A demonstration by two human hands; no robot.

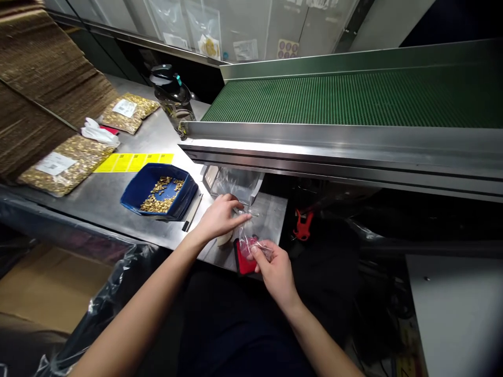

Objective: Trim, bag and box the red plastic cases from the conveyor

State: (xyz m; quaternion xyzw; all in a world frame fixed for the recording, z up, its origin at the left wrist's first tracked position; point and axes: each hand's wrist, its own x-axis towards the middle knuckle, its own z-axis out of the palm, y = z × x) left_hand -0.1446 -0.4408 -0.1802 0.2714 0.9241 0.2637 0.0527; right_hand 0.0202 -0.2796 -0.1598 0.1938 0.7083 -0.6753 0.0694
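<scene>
A small clear plastic bag (247, 233) is stretched between my two hands above the metal table's front corner. My left hand (220, 219) has its thumb and fingers closed on the bag's upper end. Lower and to the right, my right hand (278, 269) pinches the other end between thumb and fingers. Beneath the bag lies a red pad with a black edge (247, 265), seen partly through the plastic. Just beyond my left hand stands a grey tray (255, 189) holding clear bags. A pale object (225, 239), partly hidden, sits under my left hand.
A blue bin (133, 189) with small gold pieces stands left, beside a slim black-and-white tool (192, 213). Behind are yellow labels (135, 162), filled bags (65, 163), a dark bottle (173, 97) and stacked cardboard (51, 68). A green conveyor (334, 99) runs right, above red-handled cutters (303, 225).
</scene>
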